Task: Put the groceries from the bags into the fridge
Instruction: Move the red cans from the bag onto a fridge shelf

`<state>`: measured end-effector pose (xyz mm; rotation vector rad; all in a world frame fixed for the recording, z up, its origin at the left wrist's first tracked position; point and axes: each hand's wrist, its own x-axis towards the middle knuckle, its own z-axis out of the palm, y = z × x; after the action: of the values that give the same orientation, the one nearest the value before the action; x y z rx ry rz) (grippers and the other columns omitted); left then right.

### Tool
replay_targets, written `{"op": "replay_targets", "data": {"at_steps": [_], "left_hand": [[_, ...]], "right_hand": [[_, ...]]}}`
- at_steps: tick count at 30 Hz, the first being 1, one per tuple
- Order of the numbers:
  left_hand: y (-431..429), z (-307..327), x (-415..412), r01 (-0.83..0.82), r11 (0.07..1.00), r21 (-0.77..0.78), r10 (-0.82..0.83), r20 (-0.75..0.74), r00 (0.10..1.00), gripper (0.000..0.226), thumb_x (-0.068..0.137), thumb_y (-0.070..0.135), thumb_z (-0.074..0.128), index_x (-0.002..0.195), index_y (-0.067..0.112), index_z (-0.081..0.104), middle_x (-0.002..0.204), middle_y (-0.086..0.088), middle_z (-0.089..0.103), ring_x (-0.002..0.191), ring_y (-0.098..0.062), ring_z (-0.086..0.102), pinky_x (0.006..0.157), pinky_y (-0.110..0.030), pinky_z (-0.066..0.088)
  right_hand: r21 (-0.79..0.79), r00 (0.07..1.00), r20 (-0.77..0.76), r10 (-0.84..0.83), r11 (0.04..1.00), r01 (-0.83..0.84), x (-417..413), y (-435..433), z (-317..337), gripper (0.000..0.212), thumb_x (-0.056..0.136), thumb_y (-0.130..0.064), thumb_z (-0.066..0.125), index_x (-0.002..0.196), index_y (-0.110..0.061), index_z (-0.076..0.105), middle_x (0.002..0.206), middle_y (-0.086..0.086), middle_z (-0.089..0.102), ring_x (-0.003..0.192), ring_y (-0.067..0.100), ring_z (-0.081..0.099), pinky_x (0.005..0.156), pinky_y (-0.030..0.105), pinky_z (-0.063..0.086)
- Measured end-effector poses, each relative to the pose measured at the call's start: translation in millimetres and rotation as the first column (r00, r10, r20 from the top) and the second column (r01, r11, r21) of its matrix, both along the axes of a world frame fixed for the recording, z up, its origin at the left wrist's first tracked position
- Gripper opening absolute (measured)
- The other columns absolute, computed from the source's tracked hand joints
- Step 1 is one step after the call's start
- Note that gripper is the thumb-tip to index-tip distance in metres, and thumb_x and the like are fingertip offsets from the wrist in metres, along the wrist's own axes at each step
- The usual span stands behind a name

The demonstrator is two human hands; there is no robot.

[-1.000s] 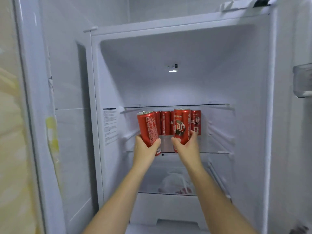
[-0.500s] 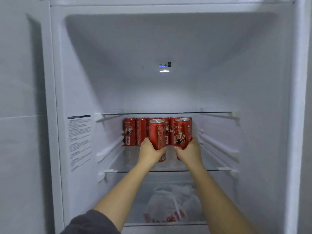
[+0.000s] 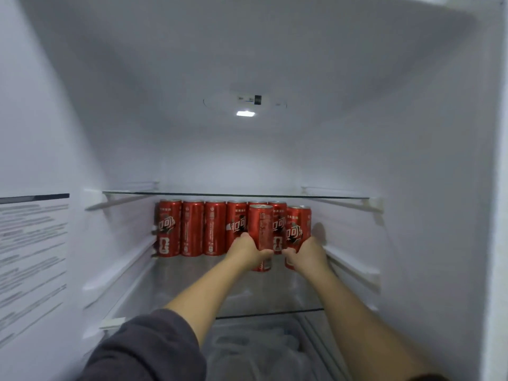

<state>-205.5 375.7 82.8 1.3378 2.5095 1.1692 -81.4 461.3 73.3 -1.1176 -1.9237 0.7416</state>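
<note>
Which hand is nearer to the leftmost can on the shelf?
Left. The left hand, gripping a can, is right of the leftmost can; the right hand, gripping another can, is farther right.

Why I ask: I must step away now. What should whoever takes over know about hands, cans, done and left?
Hands: left hand grips the left-held can; right hand grips the right-held can; both upright.
Where: both just in front of the row of cans at the back of the glass shelf.
Done: the row is in place.
Left: release both cans; the bags are out of view, so what remains cannot be told.
</note>
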Motion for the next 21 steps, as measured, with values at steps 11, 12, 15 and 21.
{"op": "replay_targets", "data": {"at_steps": [11,12,15,21], "left_hand": [[53.7,-10.6,-17.3,-0.174,0.979,-0.102,0.136,-0.307,0.942,0.064,0.083,0.070,0.055,0.111,0.012,0.054,0.108,-0.006,0.066,0.100,-0.024,0.062,0.070,-0.030,0.044],[52.4,-11.3,-16.6,-0.190,0.977,-0.101,0.146,-0.338,0.930,0.066,0.082,0.071,0.053,0.110,0.012,0.055,0.106,-0.005,0.066,0.099,-0.023,0.062,0.069,-0.030,0.043],[50.0,-15.5,-10.8,-0.205,0.974,-0.099,0.160,-0.347,0.924,0.069,0.080,0.076,0.049,0.105,0.013,0.060,0.101,-0.003,0.067,0.094,-0.021,0.063,0.067,-0.029,0.043],[45.5,-21.0,-12.6,-0.160,0.983,-0.089,0.129,-0.289,0.949,0.058,0.085,0.066,0.055,0.111,0.013,0.060,0.104,-0.004,0.066,0.098,-0.023,0.063,0.074,-0.032,0.047]], "right_hand": [[0.214,0.820,0.524,-0.232,0.967,0.137,-43.4,41.1,-3.5,0.025,0.101,-0.022,0.046,0.115,-0.013,0.065,0.118,0.006,0.066,0.106,0.025,0.064,0.075,0.030,0.046],[0.221,0.804,0.547,-0.234,0.966,0.131,-40.5,43.1,-2.9,0.024,0.101,-0.021,0.047,0.115,-0.013,0.065,0.118,0.006,0.066,0.106,0.025,0.064,0.074,0.030,0.045],[0.245,0.808,0.531,-0.254,0.959,0.140,-34.2,45.8,-6.3,0.023,0.100,-0.017,0.047,0.115,-0.010,0.064,0.117,0.007,0.066,0.105,0.026,0.063,0.073,0.030,0.044],[0.229,0.855,0.469,-0.221,0.965,0.124,-28.0,41.6,-11.4,0.026,0.100,-0.019,0.051,0.120,-0.006,0.062,0.117,0.012,0.065,0.106,0.030,0.062,0.083,0.034,0.049]]}}
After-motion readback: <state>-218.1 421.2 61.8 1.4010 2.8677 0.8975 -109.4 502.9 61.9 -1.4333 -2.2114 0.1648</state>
